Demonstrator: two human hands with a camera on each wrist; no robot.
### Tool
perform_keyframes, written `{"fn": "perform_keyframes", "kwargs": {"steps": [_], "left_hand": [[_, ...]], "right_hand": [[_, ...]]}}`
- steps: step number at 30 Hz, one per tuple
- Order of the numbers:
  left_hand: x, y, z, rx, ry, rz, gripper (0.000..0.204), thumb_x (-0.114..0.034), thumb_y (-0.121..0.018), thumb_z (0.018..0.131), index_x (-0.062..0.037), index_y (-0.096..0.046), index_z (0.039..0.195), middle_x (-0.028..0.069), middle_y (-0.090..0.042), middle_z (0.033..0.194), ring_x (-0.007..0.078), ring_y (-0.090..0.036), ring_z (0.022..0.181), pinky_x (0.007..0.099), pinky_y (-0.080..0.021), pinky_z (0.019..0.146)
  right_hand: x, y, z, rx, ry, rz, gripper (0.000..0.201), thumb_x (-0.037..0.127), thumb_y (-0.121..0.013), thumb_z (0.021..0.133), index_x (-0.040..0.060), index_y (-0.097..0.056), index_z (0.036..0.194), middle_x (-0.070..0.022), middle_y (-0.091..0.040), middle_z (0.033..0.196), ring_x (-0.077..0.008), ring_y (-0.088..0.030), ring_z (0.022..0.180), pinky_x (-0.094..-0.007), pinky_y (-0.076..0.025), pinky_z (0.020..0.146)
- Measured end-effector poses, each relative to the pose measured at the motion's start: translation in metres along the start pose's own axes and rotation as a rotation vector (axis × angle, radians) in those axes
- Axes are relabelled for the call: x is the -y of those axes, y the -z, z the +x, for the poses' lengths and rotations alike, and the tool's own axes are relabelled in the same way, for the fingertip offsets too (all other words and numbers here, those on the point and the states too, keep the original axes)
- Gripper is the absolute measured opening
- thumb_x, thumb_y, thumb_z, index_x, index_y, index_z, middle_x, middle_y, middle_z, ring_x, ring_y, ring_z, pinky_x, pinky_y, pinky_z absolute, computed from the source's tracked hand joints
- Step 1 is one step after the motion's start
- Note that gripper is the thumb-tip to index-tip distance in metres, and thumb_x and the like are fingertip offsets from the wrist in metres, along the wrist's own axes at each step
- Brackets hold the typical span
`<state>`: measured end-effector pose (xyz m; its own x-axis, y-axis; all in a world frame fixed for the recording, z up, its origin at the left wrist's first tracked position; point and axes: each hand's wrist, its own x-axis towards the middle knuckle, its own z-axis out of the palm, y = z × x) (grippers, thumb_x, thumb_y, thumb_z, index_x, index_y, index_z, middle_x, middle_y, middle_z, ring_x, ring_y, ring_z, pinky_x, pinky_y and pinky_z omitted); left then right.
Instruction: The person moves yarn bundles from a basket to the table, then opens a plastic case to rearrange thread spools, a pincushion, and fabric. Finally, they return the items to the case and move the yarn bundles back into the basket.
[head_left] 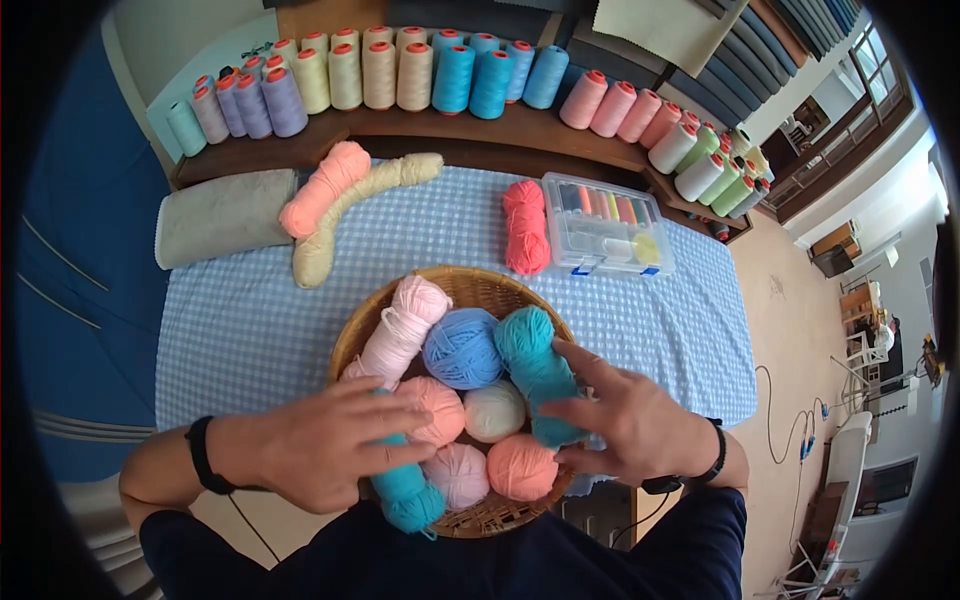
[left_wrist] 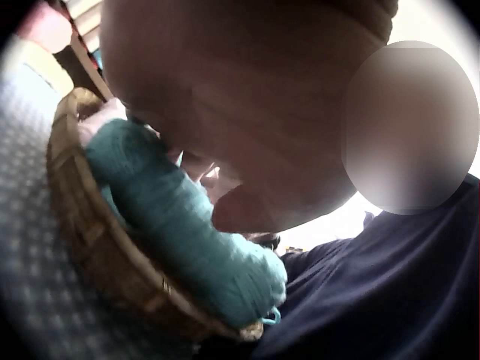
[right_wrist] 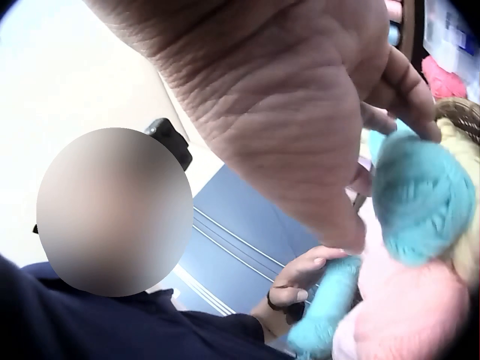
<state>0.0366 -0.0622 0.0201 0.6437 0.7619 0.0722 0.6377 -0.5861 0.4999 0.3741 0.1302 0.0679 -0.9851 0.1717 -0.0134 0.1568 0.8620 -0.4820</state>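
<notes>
A round wicker basket holds several yarn balls and skeins. My left hand lies over a teal skein at the basket's near left, its fingers extended across it. In the left wrist view, the thumb is beside that teal skein. At the basket's right side, my right hand has its fingers spread at the edge of another teal skein. Between the hands sit a blue ball, a cream ball, peach balls and a pale pink ball. A pale pink skein leans at the back left.
Behind the basket, a peach skein lies on a cream skein beside folded grey cloth. A coral skein adjoins a clear thread box. Thread cones line the shelf at the back.
</notes>
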Motion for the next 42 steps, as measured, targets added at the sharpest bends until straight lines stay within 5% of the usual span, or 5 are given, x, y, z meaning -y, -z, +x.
{"fn": "perform_keyframes", "kwargs": {"steps": [9,15,27,35,42], "left_hand": [[0.144,0.03,0.005,-0.579,0.703,0.644,0.05,-0.019,-0.074,0.093,-0.0009,-0.058,0.138,0.0221,-0.068,0.116,0.0444,-0.067,0.105,0.0519,-0.056,0.095],[0.204,0.039,0.023,-0.447,1.08,0.545,0.071,-0.022,-0.077,0.092,-0.001,-0.049,0.154,0.0229,-0.07,0.121,0.0447,-0.069,0.109,0.0525,-0.057,0.094],[0.041,0.039,0.046,-0.509,0.436,0.181,0.054,-0.02,-0.075,0.091,-0.0001,-0.056,0.137,0.0282,-0.073,0.109,0.047,-0.073,0.097,0.0557,-0.059,0.085],[0.026,0.021,0.054,-0.383,0.535,0.271,0.041,-0.033,-0.082,0.087,-0.0021,-0.059,0.101,0.0207,-0.071,0.084,0.0456,-0.07,0.078,0.0546,-0.056,0.069],[0.039,0.018,0.045,-0.267,0.521,0.257,0.057,-0.042,-0.075,0.095,0.0055,-0.064,0.124,0.0235,-0.074,0.084,0.0442,-0.073,0.078,0.0536,-0.059,0.072]], "right_hand": [[-0.107,0.007,0.09,-0.325,-0.078,-0.271,0.038,0.024,-0.084,0.089,0.0026,-0.072,0.118,-0.023,-0.073,0.108,-0.0441,-0.071,0.101,-0.0497,-0.058,0.093],[-0.145,-0.021,0.163,-0.098,-0.372,-0.519,0.057,0.044,-0.079,0.093,0.0033,-0.066,0.13,-0.0243,-0.074,0.113,-0.0411,-0.071,0.11,-0.0494,-0.057,0.094],[-0.142,-0.021,0.178,0.073,-0.535,-0.578,0.058,0.045,-0.072,0.096,0.0028,-0.063,0.135,-0.0176,-0.079,0.116,-0.0331,-0.077,0.111,-0.0438,-0.059,0.095],[-0.144,-0.006,0.164,-0.057,-0.542,-0.424,0.053,0.035,-0.07,0.093,0.0034,-0.062,0.134,-0.0237,-0.079,0.111,-0.0427,-0.076,0.103,-0.0491,-0.059,0.096],[-0.058,0.036,0.072,-0.437,0.114,0.019,0.069,0.021,-0.065,0.084,0.0036,-0.054,0.149,-0.0248,-0.074,0.105,-0.0477,-0.074,0.09,-0.0526,-0.06,0.086]]}}
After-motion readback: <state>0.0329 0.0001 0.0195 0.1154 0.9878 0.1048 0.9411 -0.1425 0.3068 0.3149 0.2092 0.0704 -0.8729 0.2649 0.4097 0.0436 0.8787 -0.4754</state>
